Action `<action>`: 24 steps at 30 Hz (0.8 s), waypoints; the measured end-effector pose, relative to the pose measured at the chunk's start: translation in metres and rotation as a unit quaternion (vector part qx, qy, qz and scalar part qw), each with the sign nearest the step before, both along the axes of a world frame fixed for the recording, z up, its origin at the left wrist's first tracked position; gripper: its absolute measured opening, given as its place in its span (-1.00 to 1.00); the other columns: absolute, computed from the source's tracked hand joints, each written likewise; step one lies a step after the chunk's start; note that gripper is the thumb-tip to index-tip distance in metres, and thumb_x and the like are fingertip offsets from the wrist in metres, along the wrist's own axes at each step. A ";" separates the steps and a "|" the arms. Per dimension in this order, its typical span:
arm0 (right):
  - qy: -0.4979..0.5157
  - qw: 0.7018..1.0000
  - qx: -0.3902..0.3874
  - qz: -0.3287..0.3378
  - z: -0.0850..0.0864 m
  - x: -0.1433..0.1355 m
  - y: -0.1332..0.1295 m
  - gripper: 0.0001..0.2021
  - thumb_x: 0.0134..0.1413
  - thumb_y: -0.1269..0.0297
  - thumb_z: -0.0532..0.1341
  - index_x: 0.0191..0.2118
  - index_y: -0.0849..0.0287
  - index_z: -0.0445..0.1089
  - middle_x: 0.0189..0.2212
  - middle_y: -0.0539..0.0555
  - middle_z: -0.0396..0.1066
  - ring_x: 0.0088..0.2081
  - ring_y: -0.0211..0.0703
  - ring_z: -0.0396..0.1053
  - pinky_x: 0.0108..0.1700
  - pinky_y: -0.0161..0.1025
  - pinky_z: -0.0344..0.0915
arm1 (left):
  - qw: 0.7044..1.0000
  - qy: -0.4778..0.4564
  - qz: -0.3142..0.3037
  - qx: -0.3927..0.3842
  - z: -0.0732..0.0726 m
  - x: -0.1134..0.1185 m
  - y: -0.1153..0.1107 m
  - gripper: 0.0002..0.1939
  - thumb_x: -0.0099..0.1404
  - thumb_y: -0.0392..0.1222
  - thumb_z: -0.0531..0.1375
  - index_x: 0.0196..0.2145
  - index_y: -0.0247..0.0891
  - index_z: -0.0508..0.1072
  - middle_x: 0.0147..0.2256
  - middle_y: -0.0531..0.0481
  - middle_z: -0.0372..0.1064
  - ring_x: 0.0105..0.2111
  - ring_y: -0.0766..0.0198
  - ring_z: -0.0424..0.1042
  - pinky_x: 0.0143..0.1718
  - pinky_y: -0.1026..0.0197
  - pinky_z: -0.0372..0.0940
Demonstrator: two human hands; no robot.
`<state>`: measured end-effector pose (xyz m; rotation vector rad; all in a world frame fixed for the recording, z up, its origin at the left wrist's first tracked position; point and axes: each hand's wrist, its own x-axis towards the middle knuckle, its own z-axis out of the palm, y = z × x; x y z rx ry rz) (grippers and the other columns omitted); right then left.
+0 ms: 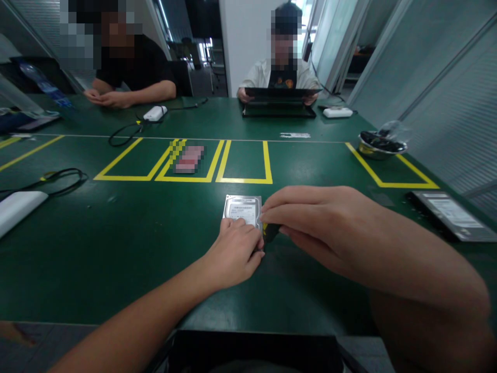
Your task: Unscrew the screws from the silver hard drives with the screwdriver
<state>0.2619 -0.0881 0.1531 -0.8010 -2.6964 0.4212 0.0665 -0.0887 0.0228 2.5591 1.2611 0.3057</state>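
Observation:
A silver hard drive with a white label lies on the green table, in front of the yellow taped boxes. My left hand rests on its near part, fingers bent over it and covering that end. At the drive's right side my right hand is closed round a black and yellow tool. Only part of the tool shows between thumb and fingers, and its tip is hidden.
Yellow tape boxes cross the table, one holding a blurred pink item. A bowl and a drive-like device are at the right. A white adapter with a black cable lies left. Two people sit opposite, one holding a laptop.

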 end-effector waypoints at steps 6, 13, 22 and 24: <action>-0.041 0.998 0.028 -0.049 -0.003 -0.004 0.001 -0.88 0.26 0.40 0.14 -0.18 0.20 0.42 -0.29 0.07 0.38 -0.32 -0.22 0.32 -0.30 -0.30 0.20 | 1.000 0.008 -0.001 0.018 -0.004 0.001 -0.001 -0.87 0.30 -0.12 0.13 -0.31 -0.22 0.40 -0.24 -0.11 0.44 -0.12 -0.04 0.30 -0.14 -0.07 0.03; -0.020 1.000 0.011 -0.020 -0.003 -0.002 0.001 -0.81 0.30 0.44 0.06 -0.15 0.18 0.43 -0.19 0.09 0.37 -0.24 -0.23 0.33 -0.21 -0.30 0.23 | 1.000 0.007 0.001 0.018 -0.004 0.000 0.000 -0.89 0.28 -0.14 0.15 -0.33 -0.21 0.39 -0.25 -0.08 0.45 -0.14 -0.02 0.32 -0.14 -0.07 0.03; -0.048 0.995 0.055 -0.065 -0.007 -0.003 0.002 -0.92 0.24 0.40 0.16 -0.24 0.18 0.40 -0.32 0.04 0.34 -0.35 -0.24 0.27 -0.34 -0.28 0.14 | 1.000 0.012 0.000 0.023 -0.005 0.001 0.000 -0.87 0.29 -0.12 0.14 -0.34 -0.22 0.39 -0.24 -0.11 0.44 -0.13 -0.03 0.30 -0.17 -0.05 0.02; -0.052 0.994 0.067 -0.072 -0.008 -0.004 0.002 -0.96 0.22 0.37 0.19 -0.26 0.17 0.39 -0.34 0.03 0.32 -0.37 -0.24 0.25 -0.36 -0.28 0.11 | 1.000 0.012 -0.003 0.021 -0.005 0.001 0.000 -0.86 0.30 -0.12 0.13 -0.31 -0.22 0.40 -0.23 -0.12 0.44 -0.13 -0.03 0.30 -0.16 -0.05 0.03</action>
